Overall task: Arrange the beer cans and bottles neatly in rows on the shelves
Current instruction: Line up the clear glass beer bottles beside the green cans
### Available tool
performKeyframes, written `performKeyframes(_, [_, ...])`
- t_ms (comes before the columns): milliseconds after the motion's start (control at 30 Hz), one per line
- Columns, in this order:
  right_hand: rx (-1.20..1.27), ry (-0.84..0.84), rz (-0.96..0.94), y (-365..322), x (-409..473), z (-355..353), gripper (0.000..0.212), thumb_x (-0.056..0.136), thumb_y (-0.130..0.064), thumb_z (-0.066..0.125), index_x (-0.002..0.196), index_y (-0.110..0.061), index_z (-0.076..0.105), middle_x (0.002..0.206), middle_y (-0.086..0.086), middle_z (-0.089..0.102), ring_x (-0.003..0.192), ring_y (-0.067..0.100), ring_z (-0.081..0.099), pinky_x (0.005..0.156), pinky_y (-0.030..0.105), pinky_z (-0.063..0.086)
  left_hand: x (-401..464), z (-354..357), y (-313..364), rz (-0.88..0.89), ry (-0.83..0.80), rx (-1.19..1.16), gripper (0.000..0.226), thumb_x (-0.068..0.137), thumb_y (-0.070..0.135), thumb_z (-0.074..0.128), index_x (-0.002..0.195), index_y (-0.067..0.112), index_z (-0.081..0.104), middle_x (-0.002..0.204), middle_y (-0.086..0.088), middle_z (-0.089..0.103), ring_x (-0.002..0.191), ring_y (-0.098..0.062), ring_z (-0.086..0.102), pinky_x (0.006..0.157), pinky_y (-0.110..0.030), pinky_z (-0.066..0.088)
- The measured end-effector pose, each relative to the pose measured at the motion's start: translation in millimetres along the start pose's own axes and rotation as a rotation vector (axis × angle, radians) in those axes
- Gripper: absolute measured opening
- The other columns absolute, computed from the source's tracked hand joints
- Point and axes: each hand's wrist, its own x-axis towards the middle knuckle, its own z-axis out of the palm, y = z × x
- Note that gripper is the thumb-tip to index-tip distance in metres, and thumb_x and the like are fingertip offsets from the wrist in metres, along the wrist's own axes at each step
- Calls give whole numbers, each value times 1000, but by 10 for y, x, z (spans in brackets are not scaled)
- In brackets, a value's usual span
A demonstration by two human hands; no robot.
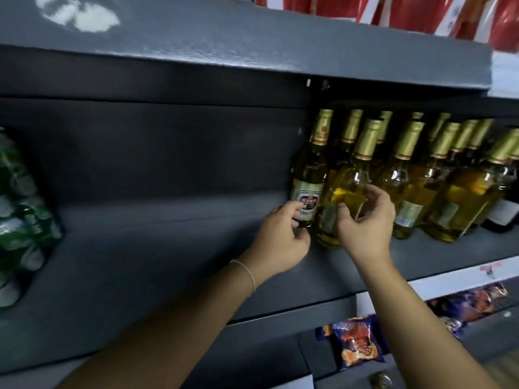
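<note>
Two bare hands reach onto a dark grey painted shelf (157,248) whose deep, shadowed bay runs wide across the view, roofed by a second grey shelf board (224,46) with a pale worn patch at about eleven o'clock. Red cartons (421,12) stand on that upper board at one o'clock. At nine o'clock a shrink-wrapped pack of green cans (19,209) sits at the edge of the bay, well apart from the glass. Below, at five o'clock, blue and orange snack packets (358,343) lie on a lower level behind a white price strip (455,279). From the centre out to three o'clock stands a crowd of clear glass bottles of golden beer with gold foil necks (438,175), packed close but in loose, uneven rows. The leftmost bottle with a pale oval label (307,189) stands upright at the end of the group; the left hand (278,240), a thin bracelet on its wrist, has its fingers curled round the base of it. Just beside it, the front bottle turned label-away (346,192) leans a little, and the right hand (368,223) cups its lower body, thumb and fingers curved on the glass.
</note>
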Motion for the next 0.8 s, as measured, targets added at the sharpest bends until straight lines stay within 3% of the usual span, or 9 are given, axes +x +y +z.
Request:
performKeyframes(167, [0, -80, 147, 228, 151, 0, 84, 73, -42, 80, 142, -18, 40, 136, 9, 53, 125, 24, 53, 103, 48, 49, 253, 338, 5, -41, -126, 39, 57, 88, 16, 60, 142, 15, 42, 136, -3, 54, 119, -16, 55, 101, -34, 48])
performKeyframes(433, [-105, -128, 44, 156, 441, 48, 93, 77, -40, 80, 150, -12, 30, 137, 9, 57, 126, 28, 55, 106, 46, 47, 416, 671, -94, -68, -201, 103, 44, 86, 22, 65, 127, 15, 52, 126, -6, 59, 114, -23, 56, 93, -36, 51])
performKeyframes(533, [-135, -141, 34, 130, 483, 61, 92, 77, -34, 81, 149, -11, 30, 125, 4, 63, 112, 24, 61, 100, 40, 49, 433, 695, -115, -61, -209, 104, 43, 87, 24, 65, 127, 16, 52, 126, -4, 59, 114, -21, 56, 93, -35, 51])
performKeyframes(633, [-120, -137, 69, 72, 480, 33, 89, 78, -29, 82, 150, -10, 32, 96, -8, 58, 83, 12, 57, 87, 28, 48, 454, 668, -94, -64, -188, 77, 45, 86, 25, 66, 128, 17, 51, 126, -3, 59, 113, -20, 56, 93, -35, 51])
performKeyframes(800, [-84, -116, 62, 12, 399, 0, 88, 75, -28, 85, 148, -13, 39, 79, -26, 46, 89, 6, 51, 93, 23, 42, 436, 617, -78, -65, -173, 41, 51, 83, 31, 70, 128, 24, 48, 123, 2, 61, 112, -18, 59, 92, -37, 53])
